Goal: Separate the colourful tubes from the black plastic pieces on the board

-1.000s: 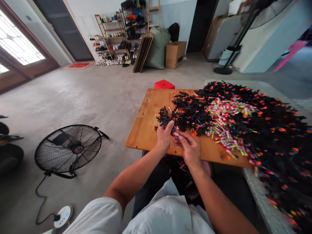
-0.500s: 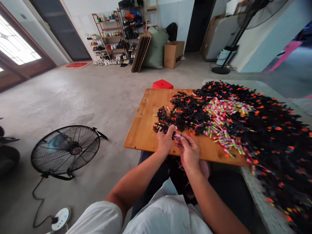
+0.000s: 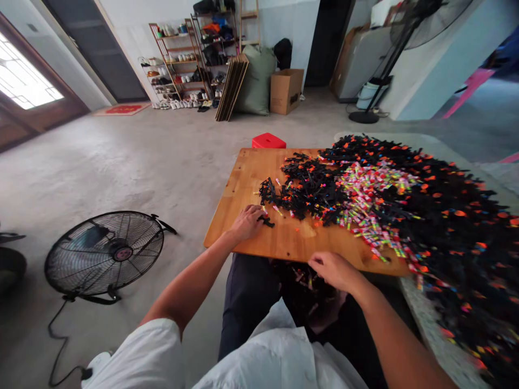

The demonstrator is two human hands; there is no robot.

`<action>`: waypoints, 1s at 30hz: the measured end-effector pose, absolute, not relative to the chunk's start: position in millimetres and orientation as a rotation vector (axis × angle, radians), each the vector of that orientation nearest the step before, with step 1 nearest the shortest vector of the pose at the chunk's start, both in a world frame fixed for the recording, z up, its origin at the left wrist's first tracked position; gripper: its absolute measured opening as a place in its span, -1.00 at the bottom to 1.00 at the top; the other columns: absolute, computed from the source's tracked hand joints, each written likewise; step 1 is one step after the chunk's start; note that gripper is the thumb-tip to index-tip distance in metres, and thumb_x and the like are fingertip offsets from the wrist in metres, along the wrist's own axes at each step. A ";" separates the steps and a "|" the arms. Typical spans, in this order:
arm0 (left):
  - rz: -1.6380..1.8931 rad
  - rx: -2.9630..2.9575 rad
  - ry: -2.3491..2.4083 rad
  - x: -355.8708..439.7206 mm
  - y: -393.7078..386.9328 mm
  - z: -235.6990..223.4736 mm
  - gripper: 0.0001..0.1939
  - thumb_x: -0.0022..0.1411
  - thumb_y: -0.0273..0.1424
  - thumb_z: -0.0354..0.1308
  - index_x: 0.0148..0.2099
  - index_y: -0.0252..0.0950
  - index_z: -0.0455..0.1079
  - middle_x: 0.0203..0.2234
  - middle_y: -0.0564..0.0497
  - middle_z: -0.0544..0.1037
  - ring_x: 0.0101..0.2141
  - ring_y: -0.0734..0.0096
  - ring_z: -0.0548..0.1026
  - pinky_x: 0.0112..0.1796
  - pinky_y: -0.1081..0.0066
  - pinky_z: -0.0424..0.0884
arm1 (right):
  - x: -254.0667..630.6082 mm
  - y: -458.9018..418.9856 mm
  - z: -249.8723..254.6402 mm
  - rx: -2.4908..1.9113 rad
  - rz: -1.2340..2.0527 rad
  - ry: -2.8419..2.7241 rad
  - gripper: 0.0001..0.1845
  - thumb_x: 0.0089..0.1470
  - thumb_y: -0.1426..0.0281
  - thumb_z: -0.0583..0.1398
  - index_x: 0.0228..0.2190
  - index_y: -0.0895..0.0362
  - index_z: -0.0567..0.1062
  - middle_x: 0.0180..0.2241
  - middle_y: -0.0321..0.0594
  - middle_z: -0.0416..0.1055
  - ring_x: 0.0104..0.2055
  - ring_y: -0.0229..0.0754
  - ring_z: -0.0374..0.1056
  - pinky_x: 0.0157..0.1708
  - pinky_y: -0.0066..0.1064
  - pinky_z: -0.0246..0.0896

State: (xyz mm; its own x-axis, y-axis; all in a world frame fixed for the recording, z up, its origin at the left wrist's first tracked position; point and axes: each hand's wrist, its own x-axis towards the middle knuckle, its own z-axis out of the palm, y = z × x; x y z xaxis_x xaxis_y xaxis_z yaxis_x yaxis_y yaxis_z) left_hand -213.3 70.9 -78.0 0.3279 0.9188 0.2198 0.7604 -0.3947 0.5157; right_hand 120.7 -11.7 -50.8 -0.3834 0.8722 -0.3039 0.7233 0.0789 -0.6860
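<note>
On the left part of the wooden board, my left hand [image 3: 247, 222] lies palm down. Its fingers curl over a small black plastic piece [image 3: 266, 220] that pokes out past the fingertips. My right hand [image 3: 331, 268] is at the board's front edge, thumb and fingers drawn together, and nothing shows between them. Below it, between my legs, a dark opening [image 3: 310, 289] holds several small pieces. Beyond my left hand is a heap of black plastic pieces [image 3: 310, 186] with orange tips. Brightly wrapped little sticks [image 3: 371, 189] in pink, yellow and green lie beside them.
The wooden board [image 3: 227, 216] adjoins a large mound of black pieces [image 3: 458, 237] on the right. A red stool [image 3: 268, 141] stands behind the board. A black floor fan [image 3: 107, 254] is on the left. Shoe racks, a carton [image 3: 286, 92] and a standing fan are farther back.
My hands, together over the board before, have parted. The left moved left onto a black piece; the right drew back toward me to the board's edge. The pink stick between them no longer shows.
</note>
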 end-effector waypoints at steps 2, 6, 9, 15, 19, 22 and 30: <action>0.521 2.387 1.467 -212.3 72.8 -74.9 -0.75 0.37 -0.38 0.19 0.06 -0.21 0.54 0.04 -0.13 0.55 0.09 0.15 0.44 0.20 0.14 0.31 | 91.1 16.3 -44.1 -1.595 0.896 -2.267 -0.70 0.28 0.33 0.13 -0.45 0.09 0.57 -0.47 -0.20 0.56 -0.37 -0.13 0.46 -0.39 -0.41 0.18; 0.387 2.375 1.491 -211.2 66.0 -66.5 -0.65 0.32 -0.28 0.26 0.12 -0.21 0.53 -0.06 -0.14 0.55 -0.01 0.13 0.47 0.09 0.20 0.36 | 24.7 73.9 -33.9 -1.722 0.497 -2.274 -0.70 0.37 0.34 0.08 -0.19 0.10 0.62 -0.12 -0.04 0.61 -0.14 -0.07 0.52 -0.18 -0.37 0.25; 0.345 2.368 1.445 -212.2 57.8 -61.0 -0.66 0.28 -0.24 0.29 0.07 -0.20 0.55 -0.11 -0.13 0.55 -0.05 0.12 0.49 0.05 0.21 0.37 | -10.8 100.0 -36.9 -1.809 0.448 -2.296 -0.63 0.44 0.27 0.04 -0.06 0.14 0.60 0.01 0.03 0.54 -0.05 -0.04 0.53 -0.10 -0.35 0.28; 0.376 2.244 1.554 -207.9 43.4 -62.9 -0.72 0.19 -0.31 0.29 -0.05 -0.27 0.55 -0.20 -0.15 0.61 -0.14 0.11 0.55 -0.02 0.21 0.40 | -20.0 102.2 -53.2 -1.865 0.451 -2.253 -0.63 0.44 0.29 0.04 -0.07 0.25 0.55 -0.03 0.15 0.55 -0.04 0.03 0.54 -0.10 -0.30 0.32; 0.709 1.958 1.422 -203.5 38.0 -66.6 -0.64 0.20 -0.39 0.18 0.04 -0.29 0.53 -0.21 -0.07 0.66 -0.24 0.26 0.58 -0.14 0.34 0.45 | 0.8 80.5 -60.7 -1.634 0.838 -1.955 -0.68 0.34 0.15 0.19 -0.21 0.16 0.54 -0.28 -0.07 0.61 -0.29 -0.11 0.53 -0.29 -0.38 0.35; 0.944 1.785 1.255 -198.2 36.1 -62.1 -0.57 0.18 -0.40 0.18 0.10 -0.26 0.56 -0.17 -0.04 0.69 -0.25 0.32 0.59 -0.16 0.40 0.47 | 18.4 59.5 -64.0 -1.313 1.263 -1.592 -0.55 0.17 -0.03 0.29 -0.23 0.13 0.54 -0.40 -0.25 0.58 -0.55 -0.27 0.37 -0.55 -0.48 0.25; 1.035 1.634 1.115 -176.4 29.8 -38.2 -0.71 0.13 -0.26 0.41 -0.09 -0.20 0.68 -0.38 -0.02 0.69 -0.41 0.36 0.57 -0.32 0.46 0.47 | 39.9 36.8 -57.8 -1.106 1.433 -1.322 -0.46 0.07 -0.03 0.35 -0.12 0.14 0.63 -0.45 -0.32 0.51 -0.58 -0.32 0.28 -0.66 -0.52 0.20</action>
